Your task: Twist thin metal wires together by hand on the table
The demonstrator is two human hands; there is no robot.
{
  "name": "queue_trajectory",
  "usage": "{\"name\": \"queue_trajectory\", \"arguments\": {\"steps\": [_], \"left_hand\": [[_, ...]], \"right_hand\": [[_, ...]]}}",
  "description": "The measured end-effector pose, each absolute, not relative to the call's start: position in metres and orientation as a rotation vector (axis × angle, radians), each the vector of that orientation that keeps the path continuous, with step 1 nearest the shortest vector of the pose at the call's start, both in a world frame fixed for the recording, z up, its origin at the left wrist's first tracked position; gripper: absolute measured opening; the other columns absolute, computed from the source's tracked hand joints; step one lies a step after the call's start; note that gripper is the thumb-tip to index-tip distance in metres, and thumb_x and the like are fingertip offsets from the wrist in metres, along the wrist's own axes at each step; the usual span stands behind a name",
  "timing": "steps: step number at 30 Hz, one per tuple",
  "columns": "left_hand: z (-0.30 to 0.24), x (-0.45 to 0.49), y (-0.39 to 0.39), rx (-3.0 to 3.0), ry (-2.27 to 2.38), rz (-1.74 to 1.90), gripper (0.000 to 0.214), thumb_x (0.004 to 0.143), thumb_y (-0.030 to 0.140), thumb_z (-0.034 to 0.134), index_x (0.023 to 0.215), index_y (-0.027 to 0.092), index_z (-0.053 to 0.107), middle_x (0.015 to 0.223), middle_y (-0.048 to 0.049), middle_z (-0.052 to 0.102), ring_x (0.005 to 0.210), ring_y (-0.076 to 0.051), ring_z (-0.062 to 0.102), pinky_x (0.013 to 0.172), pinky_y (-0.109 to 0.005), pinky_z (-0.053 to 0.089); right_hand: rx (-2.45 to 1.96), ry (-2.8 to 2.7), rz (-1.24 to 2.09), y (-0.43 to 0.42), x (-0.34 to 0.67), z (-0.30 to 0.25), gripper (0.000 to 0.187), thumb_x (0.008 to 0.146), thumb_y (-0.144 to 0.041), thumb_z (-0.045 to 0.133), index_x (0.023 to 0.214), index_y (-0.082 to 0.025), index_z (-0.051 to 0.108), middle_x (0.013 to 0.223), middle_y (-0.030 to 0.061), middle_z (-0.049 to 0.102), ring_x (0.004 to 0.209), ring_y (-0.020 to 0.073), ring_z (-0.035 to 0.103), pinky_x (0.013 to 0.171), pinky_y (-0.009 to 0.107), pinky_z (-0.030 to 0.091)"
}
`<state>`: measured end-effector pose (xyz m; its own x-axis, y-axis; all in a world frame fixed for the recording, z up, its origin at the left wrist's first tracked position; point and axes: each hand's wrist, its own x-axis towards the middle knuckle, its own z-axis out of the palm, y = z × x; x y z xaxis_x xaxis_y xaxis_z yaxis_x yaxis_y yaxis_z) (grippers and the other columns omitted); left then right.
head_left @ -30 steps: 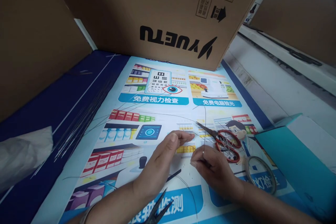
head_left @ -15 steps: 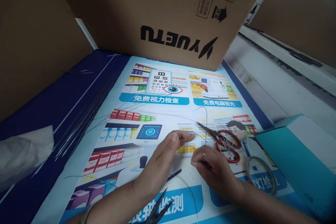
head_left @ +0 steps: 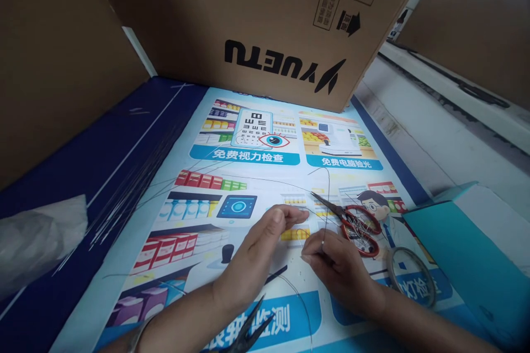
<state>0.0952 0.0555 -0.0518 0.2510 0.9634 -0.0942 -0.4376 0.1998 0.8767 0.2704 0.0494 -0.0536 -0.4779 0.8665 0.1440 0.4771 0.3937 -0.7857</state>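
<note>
Low over the printed sheet, my right hand [head_left: 342, 265] is closed in a pinch on a thin wire [head_left: 328, 193]. The wire rises from the fingers and bends over at its top; a tiny white spot shows at the grip. Facing it, my left hand [head_left: 260, 242] has its fingers stretched out together, with nothing visible in them; its palm side is partly hidden. Just beyond my right hand lie red-handled scissors [head_left: 360, 226], with fine wire pieces about the handles. Dark pliers [head_left: 248, 331] lie beside my left forearm, jaws apart.
Long thin wires [head_left: 128, 187] lie in a bundle at left, near a whitish plastic wrap [head_left: 41, 242]. A ring-shaped coil [head_left: 412, 276] and a teal box [head_left: 467, 253] are at right. A large cardboard box [head_left: 186, 11] stands behind the printed sheet [head_left: 256, 215].
The view has shifted very slightly. Both hands and the wire keep practically the same pose.
</note>
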Motion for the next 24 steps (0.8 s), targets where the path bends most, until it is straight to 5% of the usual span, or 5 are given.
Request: {"name": "queue_trajectory", "arguments": {"steps": [24], "left_hand": [[-0.0505,0.0951,0.0562,0.832,0.772,1.125,0.036,0.095,0.040,0.032,0.100,0.019,0.060,0.117,-0.0086,0.060,0.118,-0.023,0.048,0.106,-0.041,0.028]], "right_hand": [[-1.154,-2.140,0.916,0.0491,0.2704,-0.0551,0.013,0.084,-0.008,0.050,0.079,-0.019,0.055,0.079,0.0040,0.059,0.075,0.0172,0.055,0.067,0.030,0.044]]}}
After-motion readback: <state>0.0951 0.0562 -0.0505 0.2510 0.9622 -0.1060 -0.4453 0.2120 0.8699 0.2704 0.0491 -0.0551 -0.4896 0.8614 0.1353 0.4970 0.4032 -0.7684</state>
